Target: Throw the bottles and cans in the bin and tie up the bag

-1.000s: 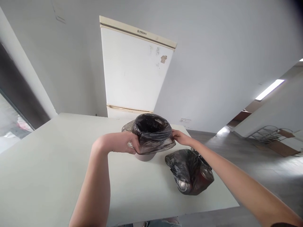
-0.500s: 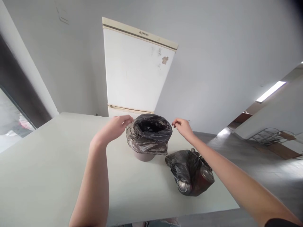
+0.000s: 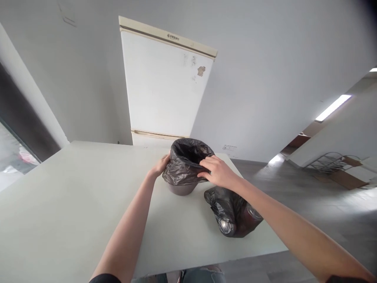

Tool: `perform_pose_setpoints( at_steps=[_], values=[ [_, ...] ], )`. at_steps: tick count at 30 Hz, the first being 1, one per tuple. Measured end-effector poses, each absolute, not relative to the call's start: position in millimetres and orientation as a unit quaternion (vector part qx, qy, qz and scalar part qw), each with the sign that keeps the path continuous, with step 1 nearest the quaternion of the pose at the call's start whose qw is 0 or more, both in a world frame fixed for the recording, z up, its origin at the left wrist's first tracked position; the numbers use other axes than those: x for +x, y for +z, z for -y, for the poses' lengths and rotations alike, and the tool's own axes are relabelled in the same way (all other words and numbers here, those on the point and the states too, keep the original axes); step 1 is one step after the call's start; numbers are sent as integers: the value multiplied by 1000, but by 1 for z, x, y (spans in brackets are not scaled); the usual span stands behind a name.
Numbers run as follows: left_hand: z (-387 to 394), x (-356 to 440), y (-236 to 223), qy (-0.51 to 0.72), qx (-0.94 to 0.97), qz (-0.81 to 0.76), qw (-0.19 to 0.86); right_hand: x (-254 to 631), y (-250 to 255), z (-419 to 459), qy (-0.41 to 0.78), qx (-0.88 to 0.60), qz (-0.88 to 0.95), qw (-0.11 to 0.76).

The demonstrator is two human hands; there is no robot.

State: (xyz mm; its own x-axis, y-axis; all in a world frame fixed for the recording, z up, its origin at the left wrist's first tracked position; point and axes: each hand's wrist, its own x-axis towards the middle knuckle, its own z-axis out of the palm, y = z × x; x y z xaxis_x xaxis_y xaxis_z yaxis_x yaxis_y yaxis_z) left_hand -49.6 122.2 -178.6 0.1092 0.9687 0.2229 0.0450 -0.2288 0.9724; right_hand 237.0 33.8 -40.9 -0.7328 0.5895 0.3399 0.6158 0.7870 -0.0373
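A small round bin (image 3: 180,190) stands on the white table (image 3: 73,196), lined with a black plastic bag (image 3: 185,163) folded down over its rim. My left hand (image 3: 161,165) presses against the bag's left side, fingers curled onto the plastic. My right hand (image 3: 216,171) lies on the bag's right front, fingers gripping the folded plastic. A second black bag (image 3: 232,212), full and tied shut, lies on the table just right of the bin, below my right forearm.
A white fridge (image 3: 161,82) stands against the wall behind the table. The table's right edge runs close to the full bag. Grey floor, a wire rack (image 3: 328,163) and cardboard lie at the far right.
Both hands, lifted free of the bag half a second ago, have come back down onto its sides. The bag's folded edge now sits tighter around the bin.
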Motion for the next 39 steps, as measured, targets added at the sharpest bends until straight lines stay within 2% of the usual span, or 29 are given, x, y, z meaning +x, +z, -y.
perform_pose_setpoints(
  at_steps=[5,12,19,21,25,27,29,31,34,36,39],
  values=[
    [-131,-65,-223,566,579,-441,388,277,-35,-63,-82,-400,905,115],
    [-133,-65,-232,576,539,-381,483,343,-39,-106,-113,-533,836,59],
    [-136,-63,-239,533,552,-400,501,361,-38,-116,-92,-566,815,81],
    [-135,-63,-241,512,559,-422,498,363,-37,-106,-88,-551,821,122],
    [-131,-63,-241,466,577,-457,491,391,-50,-60,-82,-583,741,323],
    [-129,-61,-239,451,589,-459,489,417,-72,-25,-35,-653,657,375],
    [-127,-60,-236,438,600,-467,481,443,-104,14,50,-743,554,372],
    [-125,-57,-232,425,605,-490,461,458,-138,51,208,-787,428,392],
    [-121,-52,-228,420,602,-527,427,452,-180,93,451,-698,307,464],
    [-119,-46,-228,422,598,-541,414,429,-198,107,498,-638,294,508],
    [-117,-36,-226,409,595,-553,416,375,-219,108,481,-609,327,539]
  ],
)
